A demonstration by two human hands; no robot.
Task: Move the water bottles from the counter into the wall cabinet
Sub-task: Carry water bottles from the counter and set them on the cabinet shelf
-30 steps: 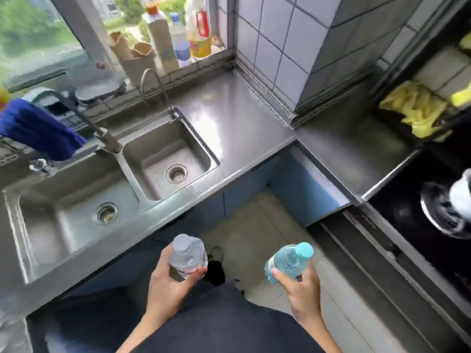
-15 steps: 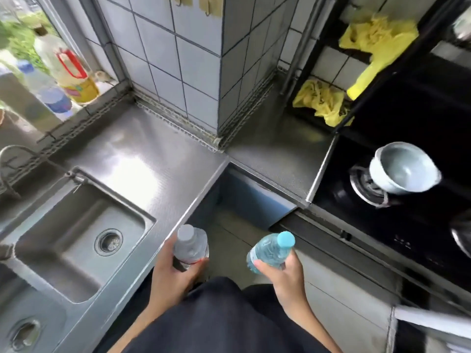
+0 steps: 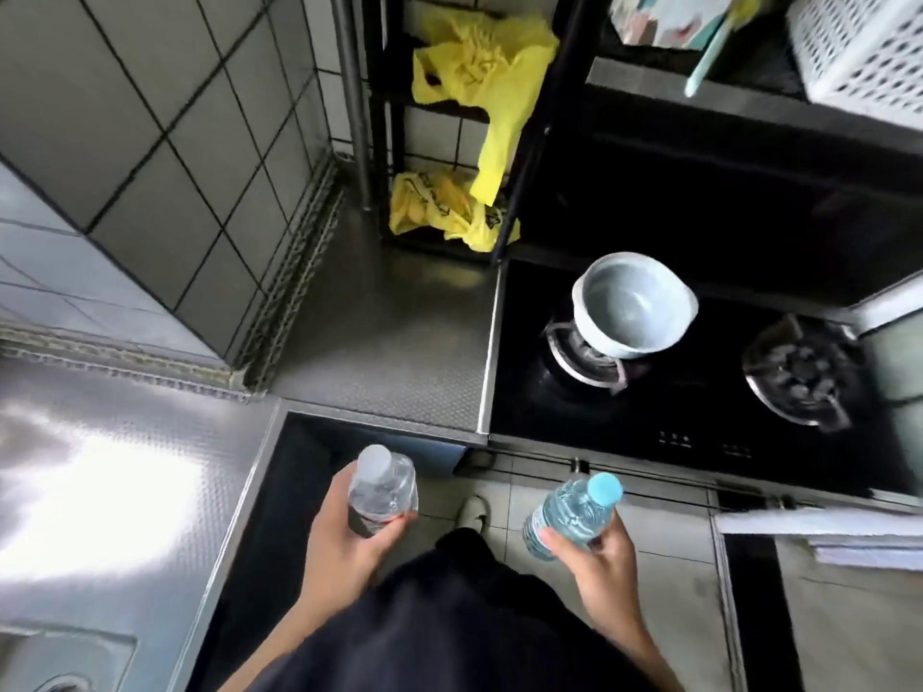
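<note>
The textured stainless steel counter is lying at the left and reflecting a bright patch of light. The corner of a steel sink basin is showing at its near left edge. A grey tiled wall column is rising at the far side of the counter.

My left hand is gripping the clear plastic water bottle with the white cap. Fingers and thumb are wrapping round its lower half, with the cap pointing up. This bottle is hanging in the air just right of the counter edge, off the counter and above the floor.

Farther away, a black metal shelf rack is carrying a crumpled yellow plastic bag on an upper level and a second yellow bag below it.

My right hand is gripping the blue-tinted plastic water bottle with the light blue cap. The fingers are curling round its lower body, and the bottle is tilting with its cap towards the far right. It is also in the air, near the front edge of the black glass hob.

On the hob, a pale grey round pot is sitting on the left burner. The right burner is standing apart from it. A white perforated plastic basket is sitting at the far right.
</note>
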